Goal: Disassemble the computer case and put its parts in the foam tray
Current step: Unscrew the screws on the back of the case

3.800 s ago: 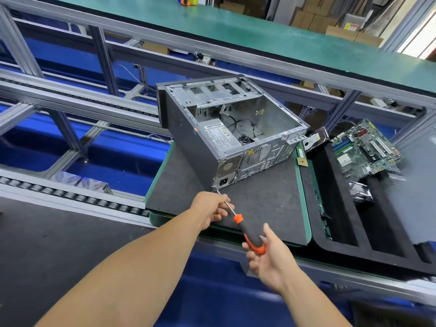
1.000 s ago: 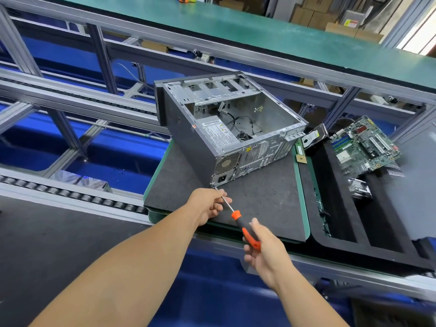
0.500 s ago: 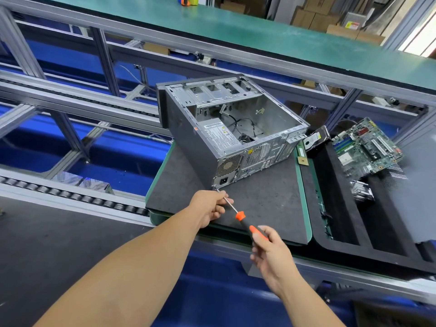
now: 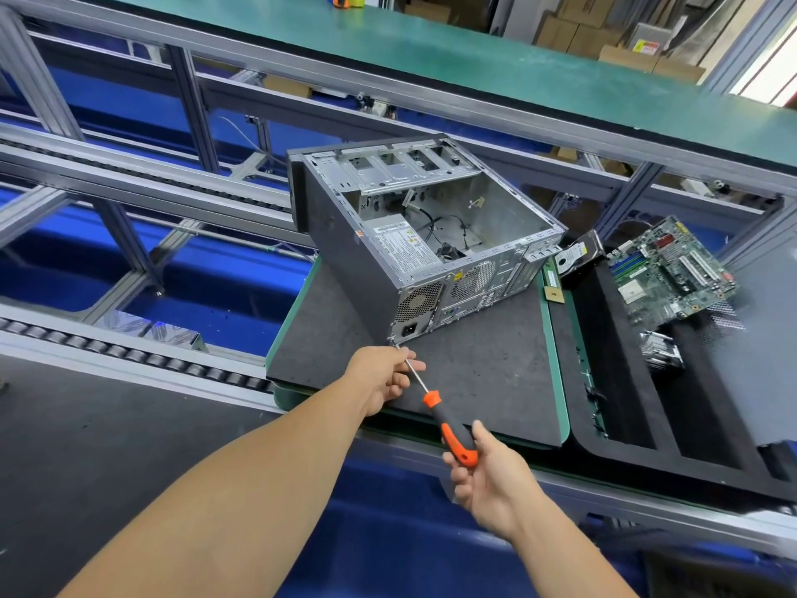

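An open grey computer case [image 4: 345, 261] lies on its side on a dark mat [image 4: 487, 377], with the power supply [image 4: 403, 248] still inside. My right hand [image 4: 487, 476] grips the orange-and-black handle of a screwdriver [image 4: 444, 420]. Its tip meets the case's near lower rear corner. My left hand [image 4: 384, 377] pinches the metal shaft close to that tip. To the right, the black foam tray [image 4: 625, 416] holds a green motherboard [image 4: 668, 274], a hard drive [image 4: 578, 252] and a heatsink [image 4: 662, 349].
A roller conveyor [image 4: 129, 351] runs along the left, with aluminium framing [image 4: 129, 174] behind it. A green-topped bench [image 4: 474, 53] spans the back, with cardboard boxes [image 4: 604, 32] beyond. A RAM stick [image 4: 552, 278] lies at the mat's right edge.
My right hand has shifted its grip on the screwdriver handle, turning it, while the left hand stays at the shaft by the case corner. The case has not moved.
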